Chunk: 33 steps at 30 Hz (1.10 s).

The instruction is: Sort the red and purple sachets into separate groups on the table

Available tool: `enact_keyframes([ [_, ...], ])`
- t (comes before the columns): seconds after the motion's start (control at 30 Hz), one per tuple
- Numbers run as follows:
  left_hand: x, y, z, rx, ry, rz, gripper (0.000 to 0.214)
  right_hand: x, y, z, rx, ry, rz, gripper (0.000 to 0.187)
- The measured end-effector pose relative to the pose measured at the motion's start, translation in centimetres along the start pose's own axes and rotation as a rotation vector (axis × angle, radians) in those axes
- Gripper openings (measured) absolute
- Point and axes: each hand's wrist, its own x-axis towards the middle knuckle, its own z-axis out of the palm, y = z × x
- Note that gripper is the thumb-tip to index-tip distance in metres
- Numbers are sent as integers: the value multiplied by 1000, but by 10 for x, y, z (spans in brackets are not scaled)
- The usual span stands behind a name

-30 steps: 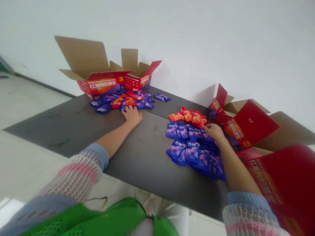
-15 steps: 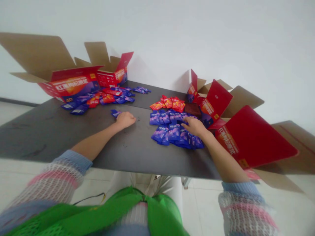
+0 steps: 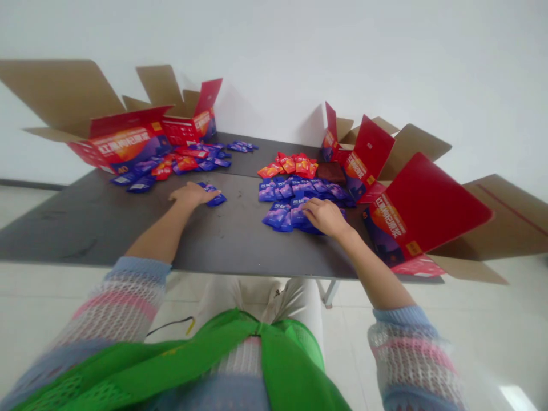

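My left hand lies palm down on the dark table, its fingers resting on a few blue sachets it has pulled away from the mixed heap of blue and red sachets. My right hand rests with fingers flat on the near rows of blue sachets laid out at the centre right. Behind those rows lies a group of red-orange sachets.
Two open red cartons stand at the back left, behind the heap. More open red cartons and a large one crowd the right side and overhang the table's front edge. A white wall runs behind.
My left hand has dragged a few blue sachets from the heap toward the table's middle. My right hand has slid from the far rows to the near rows. The view has swung right.
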Motion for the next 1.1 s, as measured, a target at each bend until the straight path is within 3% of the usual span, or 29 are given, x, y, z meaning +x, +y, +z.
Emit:
enact_keyframes([
  [0.07, -1, 5, 1, 102, -10, -228, 72, 4, -12, 1, 24, 16, -51, 31],
  [0.13, -3, 11, 5, 116, -14, -293, 62, 11, -25, 1, 57, 25, -108, 30],
  [0.27, -9, 26, 17, 35, 36, -133, 36, 25, -52, 5, 195, 66, -201, 29],
  [0.4, -27, 47, 33, -102, 222, 105, 35, 39, -72, 15, 442, 156, -203, 24],
  [0.5, -50, 63, 48, -366, 417, 358, 35, 51, -85, 28, 587, 241, -145, 28],
  [0.6, -74, 72, 63, -585, 575, 536, 37, 66, -98, 44, 687, 267, -72, 49],
  [0.77, -90, 78, 72, -731, 773, 632, 38, 85, -119, 65, 898, 255, 129, 67],
  [0.97, -82, 75, 71, -770, 734, 586, 41, 77, -129, 66, 1052, 125, 102, 33],
  [1.1, -76, 72, 78, -794, 644, 611, 42, 67, -127, 65, 1106, -3, 125, 30],
])
